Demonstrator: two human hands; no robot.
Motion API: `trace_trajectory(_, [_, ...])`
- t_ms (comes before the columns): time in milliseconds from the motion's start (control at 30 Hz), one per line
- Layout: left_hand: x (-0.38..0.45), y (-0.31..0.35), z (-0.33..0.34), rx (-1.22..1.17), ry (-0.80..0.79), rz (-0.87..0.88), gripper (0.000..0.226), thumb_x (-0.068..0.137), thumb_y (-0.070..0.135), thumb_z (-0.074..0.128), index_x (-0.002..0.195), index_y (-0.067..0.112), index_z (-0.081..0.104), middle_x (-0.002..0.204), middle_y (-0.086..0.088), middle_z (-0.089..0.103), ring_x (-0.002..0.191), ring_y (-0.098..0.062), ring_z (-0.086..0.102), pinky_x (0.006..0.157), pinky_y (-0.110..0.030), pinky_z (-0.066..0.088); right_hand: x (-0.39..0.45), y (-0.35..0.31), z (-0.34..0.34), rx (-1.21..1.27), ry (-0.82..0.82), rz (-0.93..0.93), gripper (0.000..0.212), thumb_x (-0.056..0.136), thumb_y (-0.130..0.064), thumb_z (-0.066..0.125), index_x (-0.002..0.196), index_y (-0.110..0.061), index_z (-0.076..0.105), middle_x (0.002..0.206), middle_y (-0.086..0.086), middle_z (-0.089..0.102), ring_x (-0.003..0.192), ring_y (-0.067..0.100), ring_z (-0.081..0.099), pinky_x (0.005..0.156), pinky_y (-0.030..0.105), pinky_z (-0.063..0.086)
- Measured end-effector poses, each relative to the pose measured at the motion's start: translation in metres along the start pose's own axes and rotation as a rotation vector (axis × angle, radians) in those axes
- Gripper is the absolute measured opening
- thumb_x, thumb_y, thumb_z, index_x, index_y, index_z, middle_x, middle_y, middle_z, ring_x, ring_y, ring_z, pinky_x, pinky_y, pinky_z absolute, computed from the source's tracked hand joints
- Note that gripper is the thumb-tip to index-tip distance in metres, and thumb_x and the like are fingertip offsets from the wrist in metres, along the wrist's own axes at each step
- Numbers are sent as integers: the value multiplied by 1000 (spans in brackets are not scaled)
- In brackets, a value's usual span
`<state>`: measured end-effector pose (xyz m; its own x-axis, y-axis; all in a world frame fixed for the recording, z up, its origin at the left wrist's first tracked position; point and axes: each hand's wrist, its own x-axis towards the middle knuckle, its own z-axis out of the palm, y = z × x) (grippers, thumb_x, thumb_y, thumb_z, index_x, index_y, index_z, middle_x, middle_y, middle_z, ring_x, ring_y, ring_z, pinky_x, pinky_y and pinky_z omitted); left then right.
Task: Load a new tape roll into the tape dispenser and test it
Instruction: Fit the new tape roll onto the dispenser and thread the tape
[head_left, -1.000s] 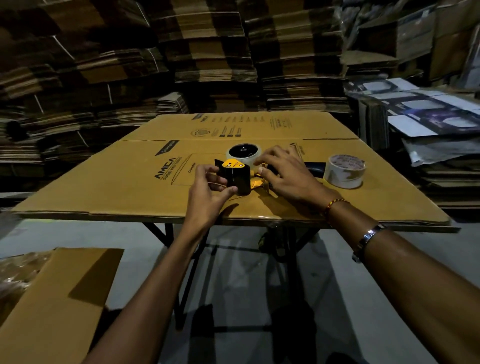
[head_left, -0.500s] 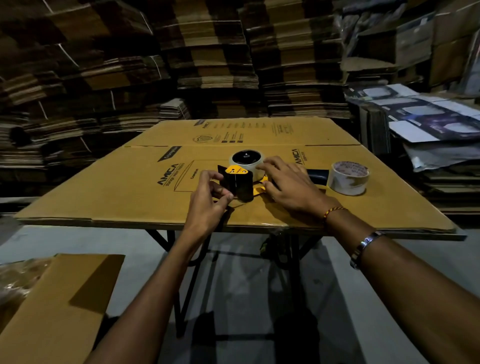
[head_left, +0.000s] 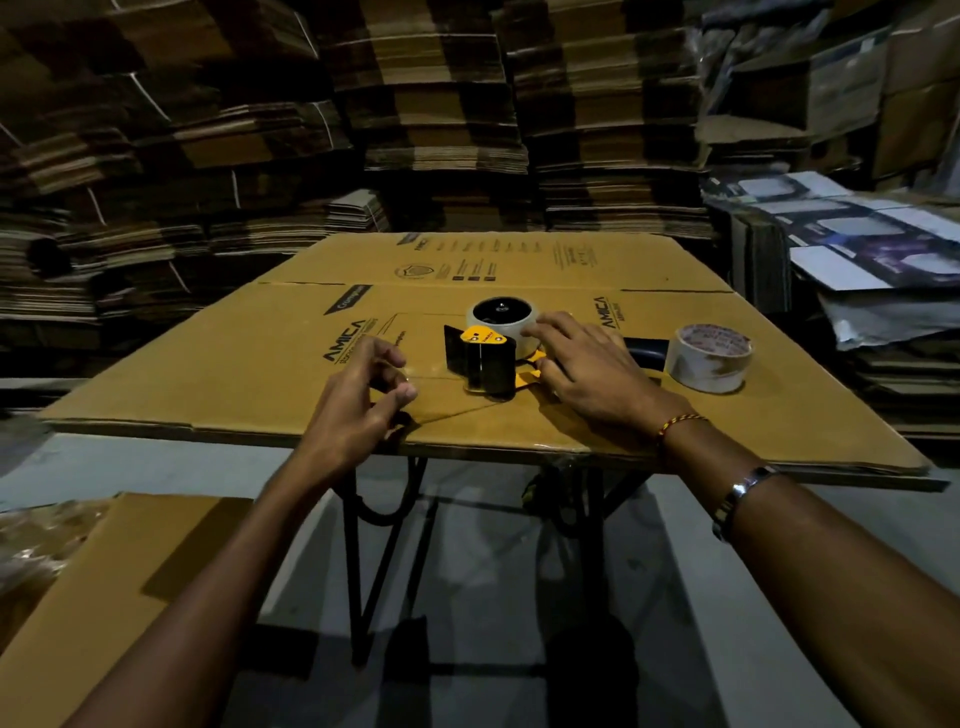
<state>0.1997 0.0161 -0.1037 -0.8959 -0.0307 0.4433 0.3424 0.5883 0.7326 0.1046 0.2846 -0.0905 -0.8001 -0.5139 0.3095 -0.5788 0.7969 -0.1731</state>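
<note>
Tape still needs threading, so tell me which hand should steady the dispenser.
Right. The right hand already rests against the dispenser and its roll; the left hand hovers apart, fingers pinched.

matt cardboard sheet (head_left: 249, 364), glossy black dispenser (head_left: 485, 364)

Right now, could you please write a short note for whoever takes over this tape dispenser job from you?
Left hand: off the dispenser, fingers curled, apparently pinching a drawn-out tape end; hard to tell.
Right hand: pressing the tape dispenser flat on the cardboard sheet.
Done: a tape roll sits on the dispenser's hub.
Second tape roll lies loose to the right.
Left: finish threading the tape, then test it.
</note>
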Motion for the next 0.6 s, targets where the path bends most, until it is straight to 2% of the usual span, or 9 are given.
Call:
trace_trajectory(100, [5, -3, -4, 66, 10, 8, 25, 91, 10, 65, 109, 17, 49, 90, 0, 63, 89, -11, 62, 70, -31, 51, -1, -1, -2, 8, -14, -2, 48, 102, -39, 37, 149, -33, 30, 158, -5, 26, 140, 27, 34, 114, 50, 22])
trace_trajectory(233, [28, -8, 3, 90, 99, -29, 27, 88, 10, 67, 106, 16, 48, 88, -5, 65, 87, -21, 63, 77, -47, 55, -2, 4, -11, 16, -94, -31, 61, 97, -55, 37, 153, -35, 24, 161, -8, 21, 140, 25, 35, 112, 50, 29])
trace_trajectory(400, [45, -14, 17, -14, 165, -97, 25, 87, 7, 68, 104, 10, 50, 87, -8, 63, 86, -23, 63, 79, -52, 54, 3, 15, -27, 187, -242, -2, 56, 103, -37, 41, 155, -38, 21, 165, -11, 15, 149, 17, 18, 118, 41, 18])
trace_trajectory(500, [54, -16, 23, -60, 179, -130, 26, 87, 6, 69, 105, 10, 51, 88, -10, 64, 87, -25, 65, 80, -53, 54, 4, 20, -33, 220, -306, -1, 56, 104, -36, 41, 155, -39, 19, 166, -11, 10, 151, 13, 8, 121, 40, 11])
trace_trajectory(600, [60, -16, 28, -88, 187, -140, 26, 87, 5, 69, 105, 12, 52, 84, -5, 63, 79, -15, 64, 78, -52, 56, 4, 24, -34, 223, -334, -25, 57, 103, -39, 41, 154, -41, 17, 166, -12, 7, 151, 13, 7, 120, 40, 12])
